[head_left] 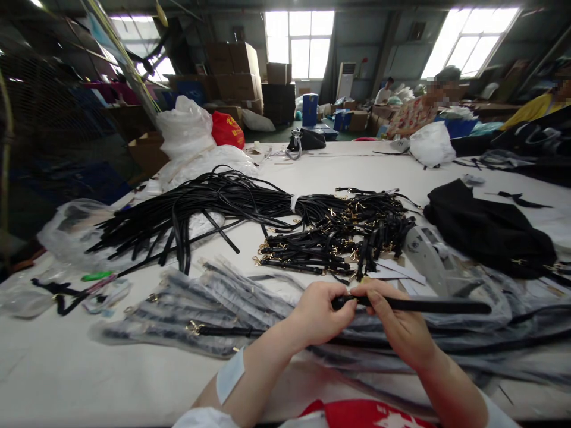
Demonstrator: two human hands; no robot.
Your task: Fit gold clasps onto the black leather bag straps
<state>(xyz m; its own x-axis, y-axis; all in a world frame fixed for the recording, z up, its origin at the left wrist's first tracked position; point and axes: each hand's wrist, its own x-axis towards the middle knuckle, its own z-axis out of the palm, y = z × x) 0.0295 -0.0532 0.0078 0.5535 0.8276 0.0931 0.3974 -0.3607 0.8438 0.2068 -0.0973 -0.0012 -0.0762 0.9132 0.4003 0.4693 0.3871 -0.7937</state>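
Observation:
Both my hands hold one black strap (428, 306) level above the table's near edge. My left hand (322, 314) pinches its left end, fingers closed round it. My right hand (396, 324) grips it just to the right, thumb on top. The strap runs rightward past my fingers. Under my hands lie several straps wrapped in clear plastic sleeves (209, 309). Behind them is a pile of black straps with gold clasps (339, 238), and a bundle of long black straps (191, 208) spreads to the left.
A black bag (486, 229) lies at the right on the white table (53, 368). Clear and white plastic bags (187, 128) sit at the back left, a red bag (226, 129) beside them. People sit at the far right behind a white bag (432, 144). Cardboard boxes stand at the back.

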